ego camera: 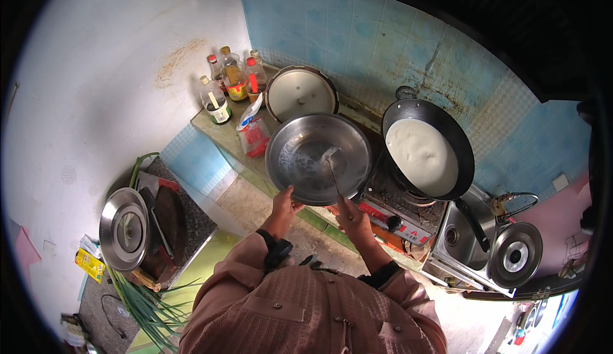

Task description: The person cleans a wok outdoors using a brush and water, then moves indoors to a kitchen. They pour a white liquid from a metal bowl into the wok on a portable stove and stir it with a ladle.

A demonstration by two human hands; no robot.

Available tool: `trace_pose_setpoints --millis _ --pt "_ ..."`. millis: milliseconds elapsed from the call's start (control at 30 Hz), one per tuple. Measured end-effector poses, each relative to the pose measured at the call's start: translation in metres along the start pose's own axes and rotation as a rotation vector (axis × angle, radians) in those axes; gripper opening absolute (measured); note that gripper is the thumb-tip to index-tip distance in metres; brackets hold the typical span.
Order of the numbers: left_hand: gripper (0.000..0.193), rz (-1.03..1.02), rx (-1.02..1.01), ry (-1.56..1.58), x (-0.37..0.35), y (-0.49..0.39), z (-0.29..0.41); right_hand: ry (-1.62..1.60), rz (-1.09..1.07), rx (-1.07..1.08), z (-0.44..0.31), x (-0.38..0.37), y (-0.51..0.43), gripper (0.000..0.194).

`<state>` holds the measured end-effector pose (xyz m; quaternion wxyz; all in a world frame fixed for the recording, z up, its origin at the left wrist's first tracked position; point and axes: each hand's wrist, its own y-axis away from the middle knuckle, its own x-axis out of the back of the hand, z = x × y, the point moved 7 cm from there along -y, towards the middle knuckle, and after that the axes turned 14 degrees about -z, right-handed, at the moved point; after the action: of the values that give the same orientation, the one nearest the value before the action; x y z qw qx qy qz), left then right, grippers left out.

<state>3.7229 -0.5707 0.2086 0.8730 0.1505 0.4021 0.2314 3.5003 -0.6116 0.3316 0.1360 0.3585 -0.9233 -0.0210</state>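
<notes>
My left hand (pixel 285 209) grips the near-left rim of a wide stainless-steel basin (pixel 292 181). My right hand (pixel 353 221) is closed around the handle of a long metal cooking spoon or spatula (pixel 334 176). Its head rests inside the basin, and the exact shape is hard to tell. Thin whitish residue coats the basin floor. To the right, a black wok (pixel 463 162) sits over the gas stove (pixel 400 201), holding a smooth white liquid or batter (pixel 421 155). The wok's long handle points toward the sink.
Sauce bottles (pixel 234 78), a red-and-white plastic packet (pixel 254 136) and a round pot lid (pixel 301 93) stand behind the basin. At right are a steel sink (pixel 464 232) and another lid (pixel 516 255). A side counter holds a metal bowl (pixel 110 229), a cleaver (pixel 160 229) and green onions (pixel 148 306).
</notes>
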Motion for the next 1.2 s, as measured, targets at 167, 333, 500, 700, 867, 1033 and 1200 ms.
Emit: trace_pose_setpoints --millis 167,333,500,700,867,1033,1200 --pt "0.027 0.05 -0.184 0.018 0.027 -0.011 0.029 -0.135 -0.272 -0.012 0.022 -0.022 -0.003 0.059" --pt "0.06 -0.016 -0.282 0.106 0.032 -0.016 0.082 0.036 -0.253 0.124 0.018 -0.028 -0.01 0.058" --pt "0.077 -0.05 -0.173 -0.015 0.017 0.007 0.083 -0.249 -0.329 -0.039 0.022 -0.014 0.005 0.048" --pt "0.079 0.014 -0.166 -0.051 0.035 0.048 0.091 -0.479 -0.083 -0.178 0.023 0.029 0.046 0.03" --pt "0.07 0.014 -0.265 0.014 0.048 0.088 0.104 -0.47 -0.025 -0.174 0.039 0.035 0.054 0.018" --pt "0.058 0.105 -0.355 -0.013 0.059 0.15 0.109 -0.429 -0.222 -0.283 0.069 0.001 0.061 0.019" --pt "0.054 0.168 -0.473 -0.066 0.071 0.23 0.122 -0.364 -0.381 -0.355 0.085 -0.042 0.072 0.019"
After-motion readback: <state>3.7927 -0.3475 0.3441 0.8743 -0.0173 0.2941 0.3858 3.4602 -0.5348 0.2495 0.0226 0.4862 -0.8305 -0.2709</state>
